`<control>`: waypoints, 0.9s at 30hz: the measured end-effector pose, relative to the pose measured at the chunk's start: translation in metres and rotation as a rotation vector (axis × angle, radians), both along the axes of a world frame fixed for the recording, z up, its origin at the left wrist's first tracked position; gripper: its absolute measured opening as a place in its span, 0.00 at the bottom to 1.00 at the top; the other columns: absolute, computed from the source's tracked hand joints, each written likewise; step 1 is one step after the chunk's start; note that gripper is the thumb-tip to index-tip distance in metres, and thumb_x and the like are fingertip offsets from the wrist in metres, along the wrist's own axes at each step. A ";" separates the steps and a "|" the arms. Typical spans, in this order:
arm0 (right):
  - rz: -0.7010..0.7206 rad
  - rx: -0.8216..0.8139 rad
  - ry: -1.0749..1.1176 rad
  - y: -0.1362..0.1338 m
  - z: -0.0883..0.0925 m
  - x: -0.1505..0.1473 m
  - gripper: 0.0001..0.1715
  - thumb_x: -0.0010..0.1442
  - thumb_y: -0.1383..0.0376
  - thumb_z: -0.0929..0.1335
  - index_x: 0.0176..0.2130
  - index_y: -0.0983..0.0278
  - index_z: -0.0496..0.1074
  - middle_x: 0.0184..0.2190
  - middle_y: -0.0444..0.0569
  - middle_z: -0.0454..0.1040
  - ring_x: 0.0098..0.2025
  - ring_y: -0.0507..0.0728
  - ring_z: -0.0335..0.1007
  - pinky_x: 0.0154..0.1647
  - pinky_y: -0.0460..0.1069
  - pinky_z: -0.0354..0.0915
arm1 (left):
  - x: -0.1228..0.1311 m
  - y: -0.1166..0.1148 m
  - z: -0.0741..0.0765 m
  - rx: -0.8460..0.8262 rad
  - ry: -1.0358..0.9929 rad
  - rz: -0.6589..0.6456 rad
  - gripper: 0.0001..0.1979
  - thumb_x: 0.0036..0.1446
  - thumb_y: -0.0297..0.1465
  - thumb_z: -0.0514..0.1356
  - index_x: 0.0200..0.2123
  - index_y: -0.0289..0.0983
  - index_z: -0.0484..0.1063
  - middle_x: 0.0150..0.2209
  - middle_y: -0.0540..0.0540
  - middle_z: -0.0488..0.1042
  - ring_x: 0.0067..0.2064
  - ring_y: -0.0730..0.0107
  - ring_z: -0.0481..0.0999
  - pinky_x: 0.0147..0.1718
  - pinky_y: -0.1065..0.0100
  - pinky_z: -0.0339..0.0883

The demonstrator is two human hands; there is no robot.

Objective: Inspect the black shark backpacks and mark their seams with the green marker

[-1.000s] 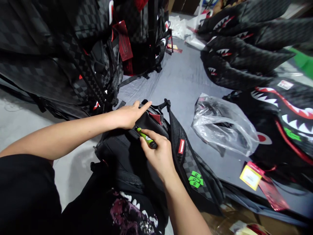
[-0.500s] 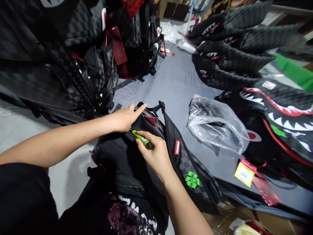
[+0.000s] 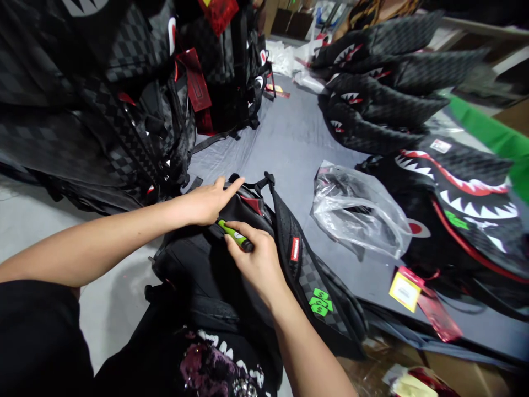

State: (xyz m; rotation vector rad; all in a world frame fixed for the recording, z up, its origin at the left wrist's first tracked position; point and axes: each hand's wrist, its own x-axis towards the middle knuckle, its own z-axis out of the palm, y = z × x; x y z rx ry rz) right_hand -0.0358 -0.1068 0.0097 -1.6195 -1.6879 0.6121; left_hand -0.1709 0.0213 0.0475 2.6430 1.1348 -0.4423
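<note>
A black backpack point(image 3: 198, 259) lies across the table's near edge and against my body, with red trim and a checkered strap bearing green dollar-like patches point(image 3: 320, 302). My left hand point(image 3: 209, 203) is closed on the upper part of the backpack, its index finger stretched out and some fingers hidden. In my right hand point(image 3: 252, 245) is a slim green-handled tool point(image 3: 235, 235) with a black end. The tool points at the fabric just beside my left hand. Its working tip is hidden, so its exact kind does not show.
Checkered backpacks point(image 3: 82, 127) with red tags crowd the left. A clear plastic bag point(image 3: 359, 209) lies on the grey-covered table point(image 3: 285, 132). Right of it rests a shark-mouth backpack point(image 3: 467, 220), with stacked checkered bags point(image 3: 384, 94) behind. Below the table edge are cardboard and wrapping.
The view has shifted slightly, so most things sit a little further left. Both hands keep nearly the same places on the backpack, and the green tool stays in my right hand.
</note>
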 end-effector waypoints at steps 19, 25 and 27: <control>-0.098 -0.024 -0.020 0.002 -0.003 -0.007 0.13 0.60 0.67 0.70 0.45 0.59 0.79 0.40 0.48 0.84 0.40 0.61 0.81 0.48 0.56 0.70 | -0.002 -0.001 0.004 0.005 0.006 0.000 0.50 0.59 0.25 0.58 0.73 0.43 0.26 0.69 0.31 0.51 0.58 0.52 0.74 0.48 0.64 0.71; -0.101 -0.001 0.000 -0.001 0.006 -0.011 0.09 0.60 0.67 0.71 0.42 0.58 0.80 0.38 0.46 0.84 0.39 0.58 0.81 0.48 0.52 0.69 | -0.005 0.002 0.000 0.011 -0.010 0.002 0.50 0.59 0.26 0.58 0.73 0.40 0.26 0.69 0.30 0.50 0.59 0.50 0.74 0.52 0.62 0.71; -0.099 0.080 0.009 -0.011 0.018 0.005 0.07 0.60 0.66 0.70 0.39 0.59 0.78 0.40 0.46 0.84 0.44 0.59 0.80 0.52 0.53 0.67 | -0.008 0.007 -0.007 0.010 -0.036 -0.005 0.50 0.59 0.28 0.58 0.73 0.40 0.26 0.69 0.30 0.50 0.57 0.49 0.75 0.51 0.61 0.72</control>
